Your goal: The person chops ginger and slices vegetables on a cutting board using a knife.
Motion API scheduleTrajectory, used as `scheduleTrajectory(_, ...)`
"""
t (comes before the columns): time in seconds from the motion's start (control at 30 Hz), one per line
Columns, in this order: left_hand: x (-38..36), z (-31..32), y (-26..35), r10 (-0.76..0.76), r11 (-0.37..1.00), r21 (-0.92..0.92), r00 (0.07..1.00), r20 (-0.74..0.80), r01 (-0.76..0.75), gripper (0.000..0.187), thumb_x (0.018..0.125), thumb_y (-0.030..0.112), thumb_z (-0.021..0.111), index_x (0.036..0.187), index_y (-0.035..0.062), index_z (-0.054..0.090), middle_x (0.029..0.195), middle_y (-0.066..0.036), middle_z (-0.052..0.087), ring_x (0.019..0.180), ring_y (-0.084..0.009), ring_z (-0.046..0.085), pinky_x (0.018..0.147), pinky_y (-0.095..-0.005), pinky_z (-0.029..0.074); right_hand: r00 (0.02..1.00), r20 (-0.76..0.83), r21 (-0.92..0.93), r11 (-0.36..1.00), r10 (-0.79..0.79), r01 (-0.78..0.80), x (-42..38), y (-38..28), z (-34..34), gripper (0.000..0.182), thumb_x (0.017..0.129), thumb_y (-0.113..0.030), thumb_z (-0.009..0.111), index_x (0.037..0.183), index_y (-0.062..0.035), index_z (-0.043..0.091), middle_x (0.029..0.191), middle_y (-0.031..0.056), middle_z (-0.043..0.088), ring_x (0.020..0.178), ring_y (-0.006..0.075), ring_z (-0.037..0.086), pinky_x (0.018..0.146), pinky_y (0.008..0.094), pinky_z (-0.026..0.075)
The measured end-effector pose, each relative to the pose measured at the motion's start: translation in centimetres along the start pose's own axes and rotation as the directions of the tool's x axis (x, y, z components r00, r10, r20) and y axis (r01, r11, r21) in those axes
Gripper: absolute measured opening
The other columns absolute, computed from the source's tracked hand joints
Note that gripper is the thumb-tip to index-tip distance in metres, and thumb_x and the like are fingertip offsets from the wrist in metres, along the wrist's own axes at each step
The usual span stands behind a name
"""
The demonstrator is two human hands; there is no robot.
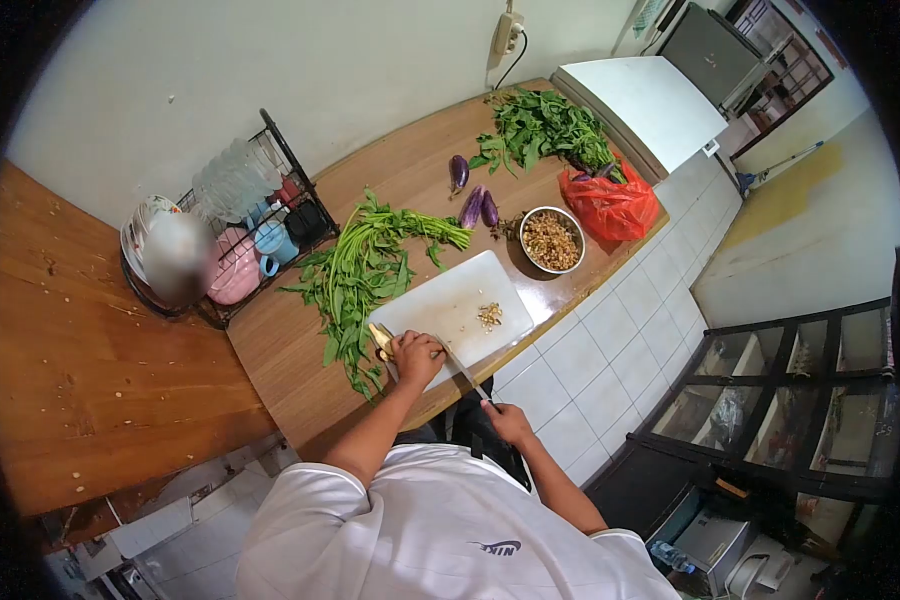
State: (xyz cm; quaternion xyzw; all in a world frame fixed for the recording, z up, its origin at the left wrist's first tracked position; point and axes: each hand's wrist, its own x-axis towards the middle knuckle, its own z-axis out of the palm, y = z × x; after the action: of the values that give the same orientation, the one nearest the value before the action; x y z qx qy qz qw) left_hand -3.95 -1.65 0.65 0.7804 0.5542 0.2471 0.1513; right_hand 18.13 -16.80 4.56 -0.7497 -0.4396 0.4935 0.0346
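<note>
White rectangular plastic cutting board (448,292), wooden tabletop (270,350).
Right hand (510,425) gripping dark-handled, steel-bladed knife (463,372), board's 6 o'clock; left hand (417,358) curled over pale-yellow food pieces (378,335), 8 o'clock; chopped bits (489,317), 3 o'clock.

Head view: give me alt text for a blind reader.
A person's left hand holds pale food at a white cutting board; the right hand holds a knife. On the table are leafy greens, purple eggplants and a bowl of chopped food.
</note>
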Motion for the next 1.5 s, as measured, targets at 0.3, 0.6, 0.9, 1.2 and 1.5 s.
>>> scheduleTrajectory(0.3, -0.3, -0.4, 0.0, -0.078, 0.995, -0.060, 0.997, 0.024, 0.079, 0.010, 0.074, 0.032, 0.082, 0.075, 0.0228, 0.080, 0.088, 0.008, 0.072, 0.101, -0.0195, 0.059, 0.099, -0.0447, 0.033, 0.971, -0.238, -0.128, 0.991, 0.002, -0.033, 2.0, -0.8, -1.9, 0.071, 0.096, -0.071, 0.045, 0.100, -0.0059, 0.075, 0.095, 0.0248, 0.073, 0.097, 0.0433, 0.070, 0.085, 0.0511, 0.054)
scheduleTrajectory(0.6, 6.3, -0.3, 6.5, -0.270, 0.963, 0.012, 0.956, 0.117, 0.271, 0.055, 0.066, 0.054, 0.088, 0.103, 0.0210, 0.064, 0.108, -0.003, 0.058, 0.112, -0.0253, 0.054, 0.098, -0.0459, 0.032, 0.896, -0.438, -0.280, 0.958, -0.073, -0.059, -0.9, -1.0, -3.6, 0.060, 0.094, -0.066, 0.055, 0.097, -0.0095, 0.073, 0.079, 0.0191, 0.073, 0.078, 0.0403, 0.073, 0.070, 0.0504, 0.057)
scheduleTrajectory(0.9, 11.9, 2.4, 8.0, -0.181, 0.983, 0.062, 0.936, 0.301, 0.170, 0.072, 0.052, 0.056, 0.094, 0.107, 0.0221, 0.061, 0.115, -0.004, 0.054, 0.119, -0.0253, 0.048, 0.099, -0.0453, 0.031, 0.845, -0.535, -0.194, 0.976, -0.018, -0.103, -2.4, 1.6, -2.3, 0.057, 0.094, -0.064, 0.058, 0.099, -0.0095, 0.074, 0.076, 0.0203, 0.072, 0.075, 0.0404, 0.072, 0.067, 0.0504, 0.056)
scheduleTrajectory(1.2, 12.0, 0.2, 3.1, -0.061, 0.998, 0.006, 0.997, 0.036, 0.061, 0.013, 0.074, 0.035, 0.084, 0.086, 0.0299, 0.081, 0.106, 0.005, 0.061, 0.114, -0.0226, 0.052, 0.097, -0.0449, 0.033, 0.857, -0.516, -0.099, 0.992, 0.019, -0.081, -3.0, 2.9, -2.2, 0.058, 0.095, -0.064, 0.056, 0.099, -0.0093, 0.073, 0.078, 0.0227, 0.071, 0.079, 0.0432, 0.071, 0.071, 0.0532, 0.055)
scheduleTrajectory(1.5, 2.2, -5.3, -1.4, -0.098, 0.989, 0.139, 0.930, 0.354, 0.051, 0.017, 0.071, 0.033, 0.083, 0.086, 0.0244, 0.080, 0.091, 0.002, 0.072, 0.102, -0.0240, 0.060, 0.093, -0.0477, 0.037, 0.882, -0.472, -0.040, 0.999, -0.003, -0.018, -1.9, 2.7, -1.2, 0.060, 0.095, -0.064, 0.055, 0.107, -0.0093, 0.074, 0.084, 0.0244, 0.072, 0.084, 0.0439, 0.071, 0.075, 0.0528, 0.055)
